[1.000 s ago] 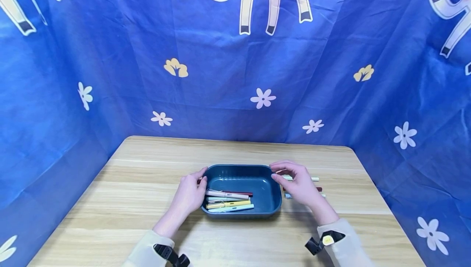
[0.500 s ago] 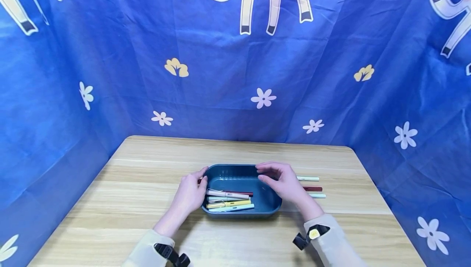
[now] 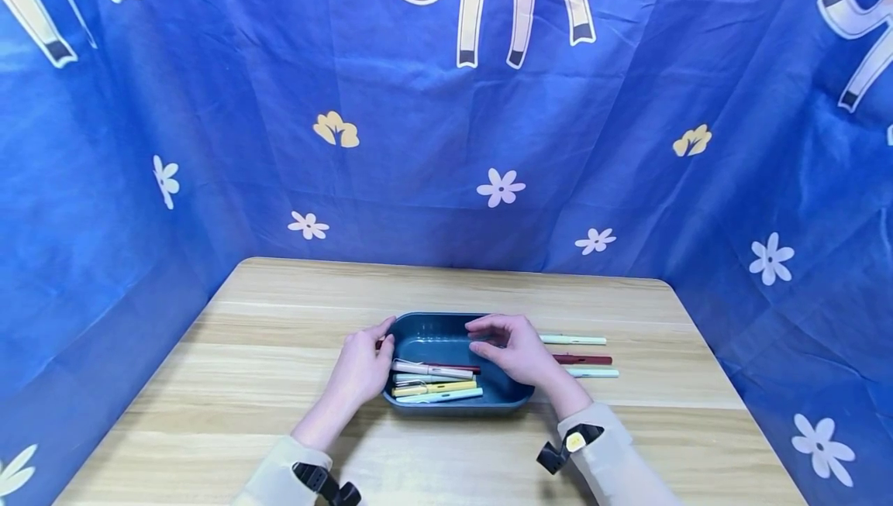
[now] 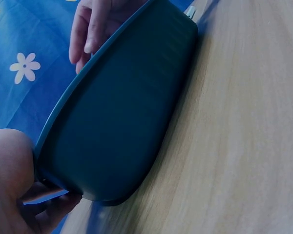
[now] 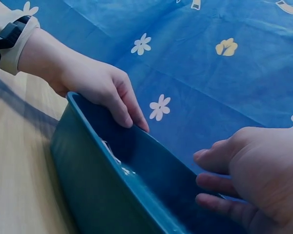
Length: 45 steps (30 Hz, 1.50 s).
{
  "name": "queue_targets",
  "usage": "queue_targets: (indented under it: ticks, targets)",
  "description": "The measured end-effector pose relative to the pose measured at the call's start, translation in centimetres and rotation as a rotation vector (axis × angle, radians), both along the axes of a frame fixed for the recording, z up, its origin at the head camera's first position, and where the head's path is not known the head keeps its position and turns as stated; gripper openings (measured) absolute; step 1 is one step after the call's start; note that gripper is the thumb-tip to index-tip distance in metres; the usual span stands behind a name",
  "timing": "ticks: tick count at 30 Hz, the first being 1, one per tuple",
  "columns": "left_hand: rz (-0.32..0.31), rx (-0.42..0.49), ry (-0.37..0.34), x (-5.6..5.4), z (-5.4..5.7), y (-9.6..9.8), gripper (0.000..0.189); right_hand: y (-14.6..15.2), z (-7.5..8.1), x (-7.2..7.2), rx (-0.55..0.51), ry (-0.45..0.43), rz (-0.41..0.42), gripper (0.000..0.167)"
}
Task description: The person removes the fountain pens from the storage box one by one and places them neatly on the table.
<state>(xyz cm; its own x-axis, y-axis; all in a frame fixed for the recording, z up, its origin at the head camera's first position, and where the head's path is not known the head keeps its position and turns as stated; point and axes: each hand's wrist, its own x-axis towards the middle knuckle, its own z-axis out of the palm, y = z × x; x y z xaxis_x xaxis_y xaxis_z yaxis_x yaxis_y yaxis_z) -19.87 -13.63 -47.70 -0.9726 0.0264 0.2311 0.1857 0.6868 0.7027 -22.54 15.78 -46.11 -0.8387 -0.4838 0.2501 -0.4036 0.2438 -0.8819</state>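
Observation:
A dark teal, rounded rectangular box (image 3: 460,410) stands on the table in front of the person. My left hand (image 3: 364,365) grips its left end, the thumb over the rim, as the right wrist view also shows. Several pens lie in the box's left part, among them a yellow pen (image 3: 446,387), a pale pink pen (image 3: 439,371) and a light mint pen (image 3: 449,395). Over the box's right half hovers my right hand (image 3: 518,352), fingers loosely bent and apart from the thumb, holding nothing. In the right wrist view the box wall (image 5: 95,161) mostly hides the pens.
To the right of the box lie a mint pen (image 3: 575,339), a dark red pen (image 3: 584,360) and a pale blue pen (image 3: 594,373), their left ends partly hidden by the right hand and box. The wooden table (image 3: 293,297) is bordered by a blue patterned cloth (image 3: 418,204).
My right hand has moved left from beside the box's right end to over its inside, uncovering more of the pens on the right. My left hand and the box have stayed in place.

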Motion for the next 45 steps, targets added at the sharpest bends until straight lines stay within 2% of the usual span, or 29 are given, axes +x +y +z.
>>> queue_targets:
  ticks: [12,21,36,45]
  targets:
    - [0.002,0.004,0.004,0.1,0.0,0.0,0.042,-1.5,-0.6,0.2,0.217,-0.021,0.060,0.025]
    - [0.005,0.008,-0.003,0.2,0.0,0.0,0.042,-2.6,-0.4,0.2,0.295,-0.009,0.090,0.025]
    - [0.007,0.005,0.011,0.1,-0.3,0.0,0.042,-3.8,-1.0,0.0,0.478,0.071,0.103,0.019]
    - [0.001,0.012,-0.002,0.1,-0.3,0.1,0.042,-3.8,-1.1,-0.1,0.503,0.143,0.101,0.013]
